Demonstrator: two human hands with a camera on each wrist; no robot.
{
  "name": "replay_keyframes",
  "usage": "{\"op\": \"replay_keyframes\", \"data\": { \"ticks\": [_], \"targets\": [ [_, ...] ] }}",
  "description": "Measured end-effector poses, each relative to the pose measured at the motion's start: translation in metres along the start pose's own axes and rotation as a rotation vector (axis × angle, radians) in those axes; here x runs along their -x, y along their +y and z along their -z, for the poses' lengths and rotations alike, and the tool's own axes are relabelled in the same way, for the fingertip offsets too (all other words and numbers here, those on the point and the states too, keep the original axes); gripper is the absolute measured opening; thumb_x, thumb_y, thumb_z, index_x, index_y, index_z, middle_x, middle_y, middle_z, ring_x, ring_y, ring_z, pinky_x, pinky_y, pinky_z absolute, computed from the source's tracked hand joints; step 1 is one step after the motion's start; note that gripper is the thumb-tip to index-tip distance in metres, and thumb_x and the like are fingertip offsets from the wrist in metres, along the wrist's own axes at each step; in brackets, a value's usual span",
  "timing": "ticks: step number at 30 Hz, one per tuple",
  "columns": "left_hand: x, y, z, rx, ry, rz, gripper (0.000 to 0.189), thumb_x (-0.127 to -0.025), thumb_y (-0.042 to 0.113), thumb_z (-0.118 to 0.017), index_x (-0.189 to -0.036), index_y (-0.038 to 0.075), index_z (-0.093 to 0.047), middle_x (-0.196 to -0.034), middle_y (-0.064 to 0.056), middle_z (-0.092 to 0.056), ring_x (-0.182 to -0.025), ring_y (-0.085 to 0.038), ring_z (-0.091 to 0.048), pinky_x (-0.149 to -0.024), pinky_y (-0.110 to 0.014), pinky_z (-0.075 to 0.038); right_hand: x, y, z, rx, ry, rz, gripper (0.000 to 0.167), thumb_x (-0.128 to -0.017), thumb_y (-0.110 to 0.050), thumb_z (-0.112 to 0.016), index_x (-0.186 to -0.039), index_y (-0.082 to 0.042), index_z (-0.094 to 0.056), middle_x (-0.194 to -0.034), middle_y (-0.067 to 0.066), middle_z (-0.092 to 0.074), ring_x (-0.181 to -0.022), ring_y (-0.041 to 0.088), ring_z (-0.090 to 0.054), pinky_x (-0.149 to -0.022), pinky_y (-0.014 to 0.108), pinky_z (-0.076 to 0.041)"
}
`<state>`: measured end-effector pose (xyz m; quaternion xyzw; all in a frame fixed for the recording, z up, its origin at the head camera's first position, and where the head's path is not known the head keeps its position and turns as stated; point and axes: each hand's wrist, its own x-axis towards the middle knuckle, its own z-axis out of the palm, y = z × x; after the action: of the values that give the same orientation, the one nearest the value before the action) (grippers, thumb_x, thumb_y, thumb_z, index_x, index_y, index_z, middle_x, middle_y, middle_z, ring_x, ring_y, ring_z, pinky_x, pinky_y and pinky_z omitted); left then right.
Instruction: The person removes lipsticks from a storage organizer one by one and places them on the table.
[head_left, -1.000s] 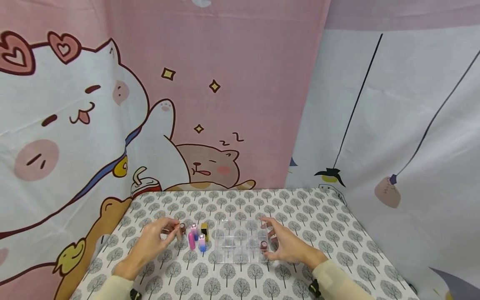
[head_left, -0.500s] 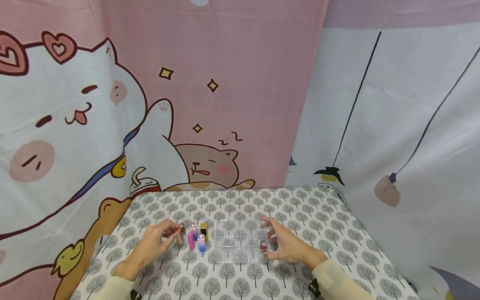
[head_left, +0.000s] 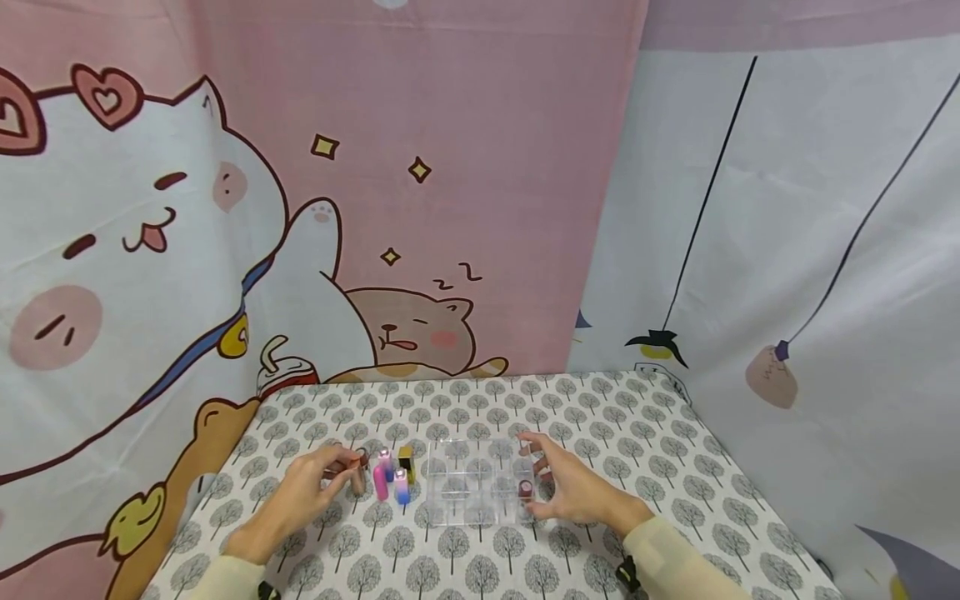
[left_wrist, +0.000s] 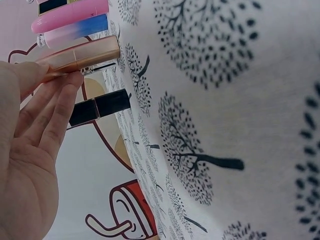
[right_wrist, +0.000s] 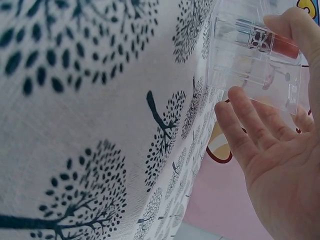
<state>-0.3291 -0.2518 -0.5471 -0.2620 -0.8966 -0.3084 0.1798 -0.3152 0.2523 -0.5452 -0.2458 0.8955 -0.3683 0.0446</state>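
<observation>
My left hand (head_left: 311, 483) pinches the upper end of a peach-gold lipstick tube (left_wrist: 87, 54) between thumb and fingertips. The tube stands nearly upright, its lower end right at the tablecloth. Beside it, a dark lipstick (left_wrist: 100, 107) is partly hidden by the fingers in the head view. At the right, my right hand (head_left: 573, 483) grips the right end of a clear compartment organizer (head_left: 457, 473), thumb at the near side and fingers toward the far side. One reddish lipstick (right_wrist: 285, 46) with a clear lower part stands in its near right compartment.
Between the left hand and the organizer stand a bright pink tube (head_left: 380, 482), two pink-to-blue tubes (head_left: 402, 487) and a black-and-gold tube (head_left: 407, 462). A tree-print cloth (head_left: 483, 575) covers the table, with cartoon-print curtains (head_left: 517, 208) behind it.
My left hand has shifted slightly right and lower with the peach-gold lipstick tube, which now shows below the fingers. The right hand keeps its hold on the organizer. The head view has turned a little.
</observation>
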Motion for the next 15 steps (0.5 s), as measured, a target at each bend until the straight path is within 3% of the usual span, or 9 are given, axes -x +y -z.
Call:
{"op": "replay_keyframes", "data": {
  "ticks": [10, 15],
  "targets": [
    [0.0013, 0.0001, 0.0028, 0.032, -0.007, -0.043, 0.034, -0.095, -0.007, -0.090, -0.126, 0.005, -0.080, -0.113, -0.002, -0.084, -0.098, -0.016, -0.083, -0.086, -0.030, -0.075, -0.0002, -0.0010, 0.0006, 0.005, 0.004, 0.000, 0.123, -0.086, -0.026, -0.105, -0.182, -0.034, -0.028, -0.165, 0.013, -0.061, -0.129, 0.020, -0.071, -0.108, 0.044, -0.070],
    [0.0005, 0.0036, 0.0053, -0.016, 0.039, -0.078, 0.031, -0.093, -0.005, -0.093, -0.120, 0.005, -0.080, -0.108, -0.003, -0.083, -0.092, -0.014, -0.081, -0.082, -0.036, -0.076, 0.0004, -0.0004, -0.0003, 0.007, 0.005, 0.003, 0.123, -0.086, -0.026, -0.105, -0.182, -0.033, -0.028, -0.165, 0.014, -0.061, -0.128, 0.021, -0.072, -0.107, 0.043, -0.070]
  ]
}}
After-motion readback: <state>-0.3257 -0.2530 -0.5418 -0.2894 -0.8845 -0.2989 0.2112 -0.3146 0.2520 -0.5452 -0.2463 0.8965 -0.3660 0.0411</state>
